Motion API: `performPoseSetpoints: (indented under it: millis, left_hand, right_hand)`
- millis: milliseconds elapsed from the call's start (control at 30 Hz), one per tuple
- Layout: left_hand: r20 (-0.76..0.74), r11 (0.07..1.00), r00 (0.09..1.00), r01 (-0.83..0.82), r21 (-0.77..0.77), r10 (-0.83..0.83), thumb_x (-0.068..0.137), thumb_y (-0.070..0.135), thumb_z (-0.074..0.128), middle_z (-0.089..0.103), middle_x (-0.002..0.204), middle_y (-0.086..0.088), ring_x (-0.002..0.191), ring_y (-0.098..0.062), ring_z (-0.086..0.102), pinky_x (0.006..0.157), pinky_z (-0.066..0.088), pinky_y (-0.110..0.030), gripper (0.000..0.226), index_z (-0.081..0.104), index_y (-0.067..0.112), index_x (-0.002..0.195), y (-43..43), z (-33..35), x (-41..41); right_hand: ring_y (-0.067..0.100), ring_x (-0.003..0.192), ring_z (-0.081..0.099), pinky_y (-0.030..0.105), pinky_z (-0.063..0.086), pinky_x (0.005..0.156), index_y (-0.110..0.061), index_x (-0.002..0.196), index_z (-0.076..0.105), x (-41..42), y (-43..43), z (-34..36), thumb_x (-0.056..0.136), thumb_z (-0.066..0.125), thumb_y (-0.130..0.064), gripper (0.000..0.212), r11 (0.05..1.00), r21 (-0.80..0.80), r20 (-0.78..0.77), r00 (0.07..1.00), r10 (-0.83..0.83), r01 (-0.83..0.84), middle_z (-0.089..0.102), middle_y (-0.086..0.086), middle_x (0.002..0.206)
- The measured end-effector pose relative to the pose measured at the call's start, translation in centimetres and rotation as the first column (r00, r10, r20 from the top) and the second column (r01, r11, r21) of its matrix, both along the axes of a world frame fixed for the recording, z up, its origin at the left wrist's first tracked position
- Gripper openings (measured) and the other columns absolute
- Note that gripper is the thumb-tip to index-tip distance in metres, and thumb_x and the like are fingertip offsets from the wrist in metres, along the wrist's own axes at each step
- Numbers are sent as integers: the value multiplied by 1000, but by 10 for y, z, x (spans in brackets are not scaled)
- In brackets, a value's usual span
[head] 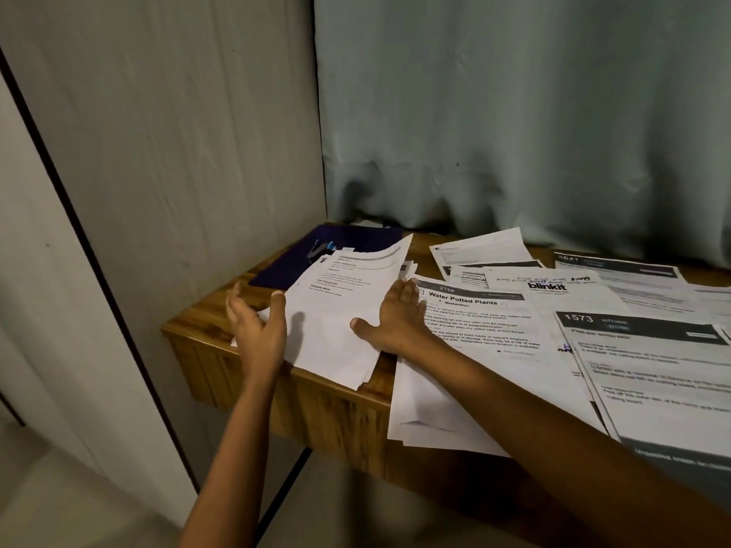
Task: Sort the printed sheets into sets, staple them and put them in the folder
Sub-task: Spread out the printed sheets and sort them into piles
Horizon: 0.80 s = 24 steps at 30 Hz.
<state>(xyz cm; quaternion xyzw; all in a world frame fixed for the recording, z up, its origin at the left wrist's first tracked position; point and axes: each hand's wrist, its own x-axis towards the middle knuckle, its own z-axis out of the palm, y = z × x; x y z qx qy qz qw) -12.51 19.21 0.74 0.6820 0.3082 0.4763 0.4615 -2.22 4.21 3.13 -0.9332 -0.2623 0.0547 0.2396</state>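
A stack of printed sheets lies at the left end of the wooden table, its near corner hanging over the front edge. My left hand presses the stack's left edge with fingers spread. My right hand lies flat against the stack's right edge, fingers extended. A dark blue folder lies behind the stack by the wall, with a stapler on top of it. Other printed sheets cover the table to the right, one headed "Water Potted Plants".
A sheet numbered 1573 and a "blinkit" sheet lie among several loose pages on the right. A pale curtain hangs behind the table and a grey wall panel stands at its left end.
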Motion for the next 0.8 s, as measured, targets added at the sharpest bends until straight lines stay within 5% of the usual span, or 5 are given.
performPoseSetpoints:
  millis: [133, 233, 333, 500, 800]
  left_hand:
    - [-55, 998, 998, -24, 61, 27, 95, 41, 52, 16, 159, -10, 145, -31, 15, 116, 21, -53, 69, 21, 11, 150, 12, -1, 3]
    - [-185, 959, 978, -45, 278, 100, 88, 54, 42, 6, 161, -9, 147, -27, -11, 117, -5, -48, 77, 27, 9, 148, 9, -3, 0]
    - [-318, 862, 947, 134, 488, 33, 86, 63, 31, 5, 161, -2, 145, -19, -17, 111, -20, -38, 76, 31, 20, 148, -7, -3, -2]
    - [-714, 706, 700, 514, 487, -17, 69, 80, -2, 8, 160, 6, 148, -20, -8, 109, -21, -42, 95, 21, 37, 150, -20, -12, 3]
    - [-865, 736, 493, 552, 391, 90, 72, 76, 1, 8, 161, 6, 148, -27, 4, 116, -6, -56, 88, 16, 38, 151, -28, -18, -2]
  right_hand:
    - [35, 143, -22, 47, -9, 115, -4, 149, -13, 6, -10, 0, 87, 41, -68, 105, 989, -145, 54, 998, 20, -13, -22, 18, 155]
    - [33, 143, -22, 52, -10, 114, -9, 153, 3, 10, -11, -1, 91, 28, -68, 89, 976, -202, 53, 994, 98, -85, -10, 14, 159]
    - [32, 144, -20, 55, -12, 113, -15, 153, 11, 13, -9, -6, 94, 24, -64, 78, 961, -234, 83, 982, 169, -146, -3, 11, 160]
    - [29, 146, -16, 55, -13, 113, -19, 153, 10, 13, -9, -8, 97, 28, -58, 70, 941, -268, 97, 966, 240, -207, 0, 8, 161]
    - [28, 145, -20, 56, -18, 110, -25, 153, 9, 22, -5, -5, 101, 29, -46, 59, 921, -264, 75, 945, 318, -288, -4, 1, 161]
